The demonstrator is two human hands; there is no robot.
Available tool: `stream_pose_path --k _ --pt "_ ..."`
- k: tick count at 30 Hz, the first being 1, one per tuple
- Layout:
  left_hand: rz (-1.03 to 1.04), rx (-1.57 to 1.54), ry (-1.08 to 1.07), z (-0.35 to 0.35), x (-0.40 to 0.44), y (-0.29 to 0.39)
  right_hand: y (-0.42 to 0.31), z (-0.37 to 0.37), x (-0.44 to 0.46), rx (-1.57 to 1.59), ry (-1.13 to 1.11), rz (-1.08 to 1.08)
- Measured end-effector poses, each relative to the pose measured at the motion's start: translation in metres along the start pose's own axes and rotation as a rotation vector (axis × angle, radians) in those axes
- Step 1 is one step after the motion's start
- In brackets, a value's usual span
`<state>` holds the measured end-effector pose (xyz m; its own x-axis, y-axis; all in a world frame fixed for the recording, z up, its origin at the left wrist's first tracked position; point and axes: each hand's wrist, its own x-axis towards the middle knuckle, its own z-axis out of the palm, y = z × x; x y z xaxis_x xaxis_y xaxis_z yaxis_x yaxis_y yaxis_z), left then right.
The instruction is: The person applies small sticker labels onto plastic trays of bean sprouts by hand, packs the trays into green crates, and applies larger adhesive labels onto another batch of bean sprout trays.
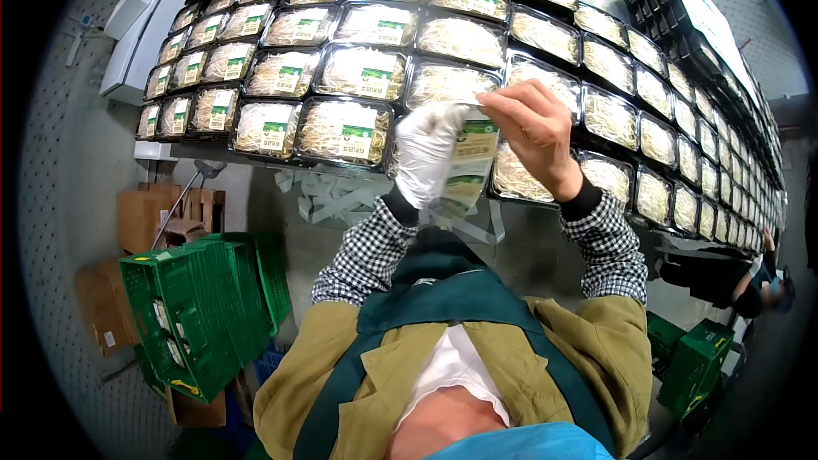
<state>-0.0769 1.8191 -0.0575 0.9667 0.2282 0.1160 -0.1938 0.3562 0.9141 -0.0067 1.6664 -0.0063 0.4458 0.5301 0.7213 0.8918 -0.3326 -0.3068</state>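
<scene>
My left hand (423,153), in a white glove, is closed on a strip of labels (475,151) with green and cream print that hangs down in front of me. At the strip's upper end, the thumb and fingers of my bare right hand (537,132) are pinched together on its edge. Both hands are above the near edge of rows of black trays of bean sprouts under clear film. Left of my hands, a tray (345,132) bears such a label; to the right, a tray (611,117) shows none. My hands partly cover the trays behind them.
Green crates (204,315) are stacked at lower left beside cardboard boxes (106,307). More green crates (694,366) stand at lower right, near another person (724,277). Loose white strips (328,200) lie below the table edge. Stacked black trays (682,21) rise at far right.
</scene>
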Motion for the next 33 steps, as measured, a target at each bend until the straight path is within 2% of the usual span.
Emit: stream_pose_path --k 1,3,4,5,7,8,9,10,12,13,15,16,17,19,21,22,23,24,25,26,27,28,29,30,31,32,33 --pt "-0.124 -0.060 -0.032 0.015 -0.006 0.016 0.007 -0.004 -0.001 -0.110 0.014 -0.100" --pt "-0.302 0.134 -0.264 0.004 -0.019 -0.025 0.036 -0.006 0.006 -0.141 0.220 0.002" --pt "-0.382 0.192 -0.396 -0.003 -0.026 -0.033 0.049 -0.012 0.011 -0.086 0.192 0.242" --pt "-0.588 0.069 -0.410 -0.004 -0.036 -0.027 0.079 -0.002 0.016 -0.028 0.275 0.344" --pt "-0.605 0.080 -0.454 -0.016 -0.055 -0.024 0.138 0.030 0.020 0.150 0.287 0.585" --pt "-0.605 0.140 -0.434 -0.023 -0.062 -0.022 0.166 0.052 0.019 0.205 0.235 0.622" --pt "-0.606 0.197 -0.409 -0.027 -0.067 -0.020 0.196 0.076 0.010 0.086 0.126 0.634" --pt "-0.641 0.298 -0.386 -0.032 -0.070 -0.015 0.214 0.097 -0.002 -0.095 0.039 0.544" --pt "-0.638 0.219 -0.286 -0.030 -0.075 -0.003 0.218 0.117 -0.014 -0.530 -0.192 0.318" --pt "-0.667 0.231 -0.264 -0.030 -0.075 0.002 0.215 0.119 -0.016 -0.538 -0.349 0.408" --pt "-0.577 0.242 -0.207 -0.044 -0.082 -0.024 0.198 0.105 -0.019 -0.638 -0.293 0.241" --pt "-0.604 0.191 -0.162 -0.038 -0.080 -0.017 0.189 0.094 -0.020 -0.635 -0.376 0.240" --pt "-0.607 0.133 -0.119 -0.023 -0.073 0.007 0.175 0.083 -0.022 -0.559 -0.468 0.274" --pt "-0.627 0.284 -0.158 -0.036 -0.065 -0.018 0.116 0.033 -0.006 0.604 -0.641 0.594" --pt "-0.460 0.271 -0.131 -0.025 -0.057 -0.022 0.060 0.009 -0.019 0.985 -0.483 0.614" --pt "-0.378 0.264 -0.118 -0.018 -0.053 -0.025 0.045 0.003 -0.028 0.809 -0.418 0.546" --pt "-0.220 0.408 -0.147 -0.006 -0.045 -0.015 0.030 -0.004 -0.032 0.635 -0.353 0.478" --pt "-0.129 0.271 -0.088 0.011 -0.043 -0.004 0.014 -0.014 -0.031 0.486 -0.292 0.375" --pt "-0.034 0.135 -0.029 0.028 -0.040 0.005 0.004 -0.018 -0.031 0.402 -0.221 0.327" --pt "0.091 0.200 0.045 0.032 -0.038 0.000 -0.002 -0.026 -0.030 0.362 -0.174 0.253" --pt "0.123 0.208 0.082 0.033 -0.038 -0.005 -0.007 -0.032 -0.030 0.324 -0.132 0.182" --pt "0.089 0.102 0.113 0.038 -0.040 -0.009 -0.004 -0.033 -0.029 0.176 -0.017 -0.009" --pt "0.054 -0.004 0.143 0.043 -0.043 -0.014 0.001 -0.040 -0.028 0.026 -0.040 -0.152" --pt "-0.114 -0.214 0.114 0.044 -0.047 -0.027 0.002 -0.045 -0.026 -0.030 -0.038 -0.186" --pt "-0.384 -0.214 0.135 0.058 -0.050 -0.005 0.005 -0.050 -0.023 -0.089 -0.033 -0.218" --pt "-0.399 -0.097 -0.045 0.053 -0.054 -0.013 0.011 -0.055 -0.019 -0.100 0.078 -0.202" --pt "-0.483 -0.011 -0.174 0.045 -0.060 -0.027 0.020 -0.058 -0.016 -0.109 0.186 -0.056"
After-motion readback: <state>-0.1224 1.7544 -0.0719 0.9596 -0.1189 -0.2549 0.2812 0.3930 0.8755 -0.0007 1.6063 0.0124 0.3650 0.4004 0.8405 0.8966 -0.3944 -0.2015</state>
